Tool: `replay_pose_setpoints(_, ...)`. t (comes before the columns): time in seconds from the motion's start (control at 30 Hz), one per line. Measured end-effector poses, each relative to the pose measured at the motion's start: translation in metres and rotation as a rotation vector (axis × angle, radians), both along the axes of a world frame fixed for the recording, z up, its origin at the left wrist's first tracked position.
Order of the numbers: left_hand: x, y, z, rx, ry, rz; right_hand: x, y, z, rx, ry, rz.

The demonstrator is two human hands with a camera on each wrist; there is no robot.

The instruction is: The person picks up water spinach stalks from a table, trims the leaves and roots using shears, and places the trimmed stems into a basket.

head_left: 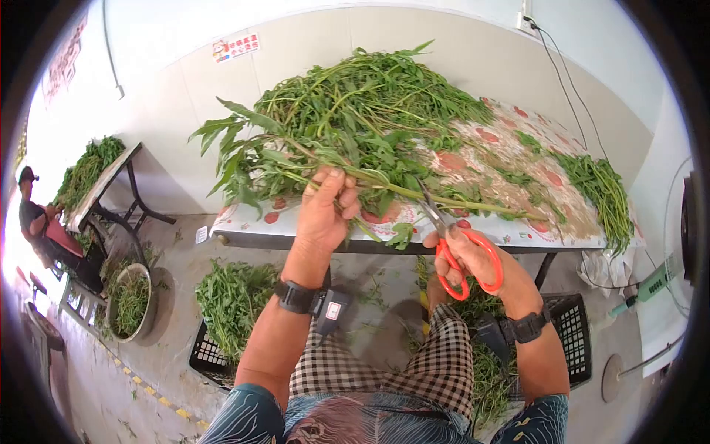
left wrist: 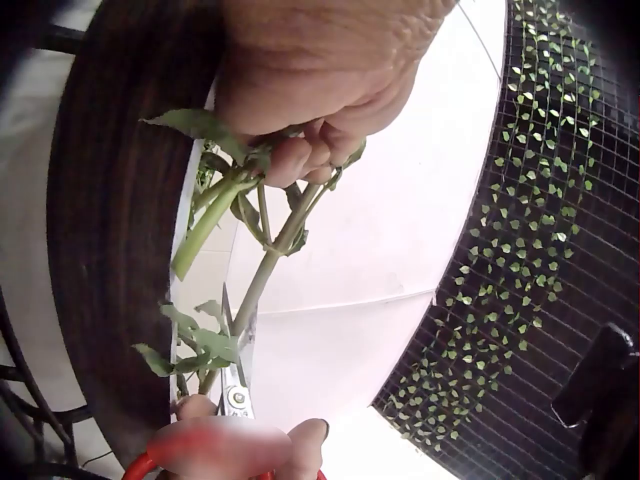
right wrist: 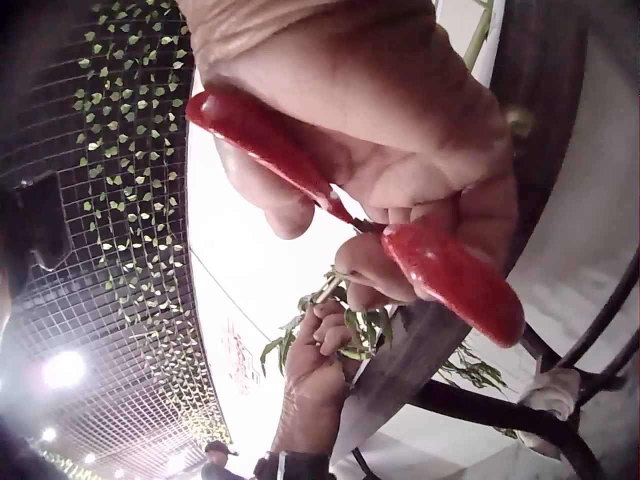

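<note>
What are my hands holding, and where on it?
Left hand: leafy stems, by their leafy part. Right hand: scissors, by the red handles.

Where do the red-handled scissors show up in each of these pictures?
Head view: scissors, right of centre.
Left wrist view: scissors, bottom, left of centre.
Right wrist view: scissors, mostly handles, across the middle.
Shared landmark: the left hand gripping a leafy stem.

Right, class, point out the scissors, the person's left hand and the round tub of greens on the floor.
Scissors (left wrist: 237, 398): left wrist view, pivot screw.
Left hand (head_left: 325, 213): head view, below the thumb.
Tub (head_left: 150, 307): head view, right rim.
</note>
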State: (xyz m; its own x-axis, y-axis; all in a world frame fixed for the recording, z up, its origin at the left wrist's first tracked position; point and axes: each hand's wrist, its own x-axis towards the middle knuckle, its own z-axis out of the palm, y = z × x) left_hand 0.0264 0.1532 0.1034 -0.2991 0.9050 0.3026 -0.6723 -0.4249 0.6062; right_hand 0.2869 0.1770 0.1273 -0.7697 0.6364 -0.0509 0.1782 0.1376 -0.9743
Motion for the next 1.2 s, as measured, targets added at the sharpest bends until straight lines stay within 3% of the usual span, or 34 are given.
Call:
replay_pose_setpoints(0.33,0.001,-0.001,0.0,0.009,-0.005,-0.033,-0.001,-0.003,0.002,0.052,-0.021,-0.026)
replay_pose_setpoints(0.57,0.0,0.006,-0.002,0.058,0.116,0.005,0.01,-0.013,0.015,0.07,-0.067,-0.12)
replay_pose_setpoints(0.67,0.005,-0.003,0.003,0.009,0.085,-0.049,0.022,-0.013,0.033,0.46,-0.037,-0.453)
replay_pose_setpoints(0.77,0.0,0.0,-0.002,-0.006,0.113,-0.031,0.031,0.026,0.024,0.799,0.021,-0.691)
replay_pose_setpoints(0.83,0.004,-0.001,0.002,-0.043,0.054,-0.033,0.032,0.04,0.023,1.106,-0.295,-0.727)
replay_pose_setpoints(0.87,0.0,0.001,-0.001,-0.031,0.027,-0.056,0.033,0.046,0.023,1.253,-0.458,-0.735)
replay_pose_setpoints(0.97,-0.001,0.003,0.0,-0.044,-0.064,-0.106,0.024,0.055,0.021,1.26,-0.581,-0.603)
replay_pose_setpoints(1.03,-0.015,0.009,-0.009,0.041,-0.145,-0.23,0.027,0.073,0.009,1.353,-0.522,-0.523)
replay_pose_setpoints(1.2,0.007,0.0,0.005,-0.174,0.016,0.133,0.028,0.074,0.024,1.299,-0.663,-0.354)
